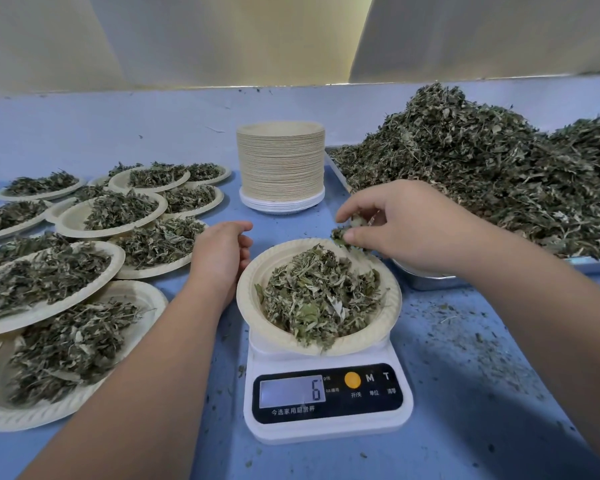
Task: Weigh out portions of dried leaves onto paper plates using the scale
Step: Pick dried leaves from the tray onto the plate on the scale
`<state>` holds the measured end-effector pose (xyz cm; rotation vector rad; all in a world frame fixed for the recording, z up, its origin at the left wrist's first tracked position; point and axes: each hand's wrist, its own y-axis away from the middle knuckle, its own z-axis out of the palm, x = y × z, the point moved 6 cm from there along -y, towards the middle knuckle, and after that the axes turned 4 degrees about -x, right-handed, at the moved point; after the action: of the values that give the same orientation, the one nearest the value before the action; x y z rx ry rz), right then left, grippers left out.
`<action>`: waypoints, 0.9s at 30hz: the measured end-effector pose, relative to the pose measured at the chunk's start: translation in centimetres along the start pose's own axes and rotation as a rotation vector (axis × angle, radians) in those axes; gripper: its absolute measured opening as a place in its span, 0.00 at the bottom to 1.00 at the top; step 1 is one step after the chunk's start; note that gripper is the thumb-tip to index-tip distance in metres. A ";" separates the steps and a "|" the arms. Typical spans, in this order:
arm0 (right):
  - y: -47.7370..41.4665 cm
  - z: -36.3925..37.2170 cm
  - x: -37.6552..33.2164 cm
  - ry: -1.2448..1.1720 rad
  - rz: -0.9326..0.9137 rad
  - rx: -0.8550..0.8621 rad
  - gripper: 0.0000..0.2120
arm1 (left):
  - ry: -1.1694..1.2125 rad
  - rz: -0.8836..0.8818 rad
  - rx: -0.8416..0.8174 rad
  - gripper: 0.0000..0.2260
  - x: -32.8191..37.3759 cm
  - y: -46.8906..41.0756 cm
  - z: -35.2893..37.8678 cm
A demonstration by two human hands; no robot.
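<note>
Pinching a tuft of dried leaves (340,235) in the right hand (395,226) above the paper plate (253,292) atop the scale (326,431); resting the left hand (219,254), loosely curled and empty, just left of the scale.

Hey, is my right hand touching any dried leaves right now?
Touching. The head view shows the right hand pinching a tuft of leaves between thumb and fingers above the plate at its far rim.

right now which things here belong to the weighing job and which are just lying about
Job: scale, plate on it, right hand pinching leaves, left hand beside the plate, leaf pile, stack of empty plates, filled plates.
Lying about: leaf crumbs on the table, metal bowl partly hidden.
</note>
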<state>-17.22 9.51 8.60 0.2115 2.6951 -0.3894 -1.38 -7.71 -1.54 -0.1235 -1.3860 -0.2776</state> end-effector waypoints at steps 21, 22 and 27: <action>-0.1 0.2 14.7 0.177 0.541 0.007 0.12 | 0.007 0.018 -0.009 0.08 0.0 0.0 0.0; -0.2 0.3 14.6 0.190 0.530 0.003 0.12 | 0.007 0.018 -0.009 0.07 0.0 0.0 0.0; -0.4 0.2 14.1 0.266 0.500 0.025 0.12 | 0.005 0.022 -0.011 0.07 0.1 0.1 0.1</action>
<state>-30.01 10.37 2.67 0.9805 2.7570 -0.2525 -1.40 -7.58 -1.45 -0.1465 -1.3778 -0.2669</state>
